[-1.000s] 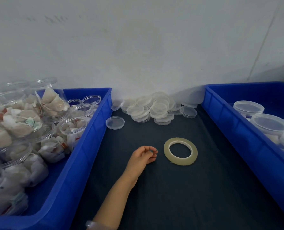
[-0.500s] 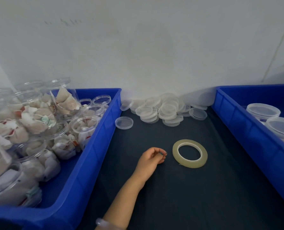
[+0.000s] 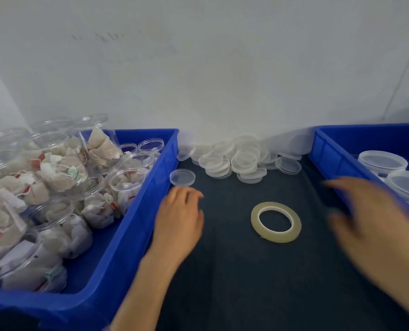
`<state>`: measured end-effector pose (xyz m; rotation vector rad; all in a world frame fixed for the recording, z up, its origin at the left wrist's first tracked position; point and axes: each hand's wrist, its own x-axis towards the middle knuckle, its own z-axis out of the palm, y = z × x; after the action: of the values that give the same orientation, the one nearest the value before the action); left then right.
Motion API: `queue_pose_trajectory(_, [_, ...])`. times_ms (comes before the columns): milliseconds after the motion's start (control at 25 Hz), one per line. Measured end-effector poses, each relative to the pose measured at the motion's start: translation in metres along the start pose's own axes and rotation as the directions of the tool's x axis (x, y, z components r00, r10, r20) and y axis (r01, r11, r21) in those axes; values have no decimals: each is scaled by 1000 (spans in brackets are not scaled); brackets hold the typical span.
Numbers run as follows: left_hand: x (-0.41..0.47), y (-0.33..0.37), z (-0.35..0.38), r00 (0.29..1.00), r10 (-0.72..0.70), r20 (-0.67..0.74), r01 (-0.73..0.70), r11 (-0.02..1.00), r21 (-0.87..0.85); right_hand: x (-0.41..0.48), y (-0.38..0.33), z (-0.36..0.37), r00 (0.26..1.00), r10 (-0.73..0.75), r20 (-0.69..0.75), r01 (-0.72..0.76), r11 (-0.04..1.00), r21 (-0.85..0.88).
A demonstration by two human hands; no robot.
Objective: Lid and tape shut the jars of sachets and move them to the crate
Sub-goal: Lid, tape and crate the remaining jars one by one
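Several clear jars of sachets [image 3: 62, 177] without lids fill the blue crate [image 3: 151, 187] on the left. A pile of clear lids [image 3: 237, 158] lies by the wall, and one single lid [image 3: 182, 177] lies apart near the left crate. A roll of clear tape [image 3: 276, 221] lies flat on the dark mat. My left hand [image 3: 178, 220] hovers palm down beside the left crate's wall, just below the single lid, holding nothing. My right hand [image 3: 375, 230] is blurred, fingers spread, empty, right of the tape.
A second blue crate [image 3: 327, 151] at the right holds lidded jars [image 3: 382, 161]. The dark mat [image 3: 246, 283] covers the table between the crates. A white wall stands close behind.
My left hand lifted and moved left toward the crate and the single lid, its fingers uncurling. My right hand came into view from the right. The view shifted left.
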<state>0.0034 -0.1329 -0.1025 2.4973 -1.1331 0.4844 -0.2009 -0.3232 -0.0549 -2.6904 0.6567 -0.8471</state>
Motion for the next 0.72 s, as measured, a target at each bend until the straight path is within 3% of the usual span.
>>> queue_pose_trajectory(80, [10,-18,-30,992,-59,-108,78,981,180,18,-45,34,945,-256,204,230,963,139])
queue_pose_trajectory(160, [18,-38,-52,960,-274,-49,276,910,309,43,-108,78,798,-476,370,378,873,309])
queue_pose_trajectory(200, [20,-48,-58,915,-403,11,373,858,353,58,-139,97,759,-521,391,391,844,367])
queue_pose_trajectory(320, [25,-65,-61,739,-637,219,539,754,375,97,-194,133,738,-552,388,390,818,423])
queue_pose_trajectory(400, [30,-70,-57,723,-648,240,561,753,344,110,-209,152,724,-565,397,408,814,414])
queue_pose_trajectory(600, [30,-64,-56,720,-693,32,661,699,274,107,-200,172,748,-505,430,276,827,490])
queue_pose_trajectory(720, [29,-49,-66,725,-660,-196,688,694,210,95,-190,168,771,-541,335,281,762,583])
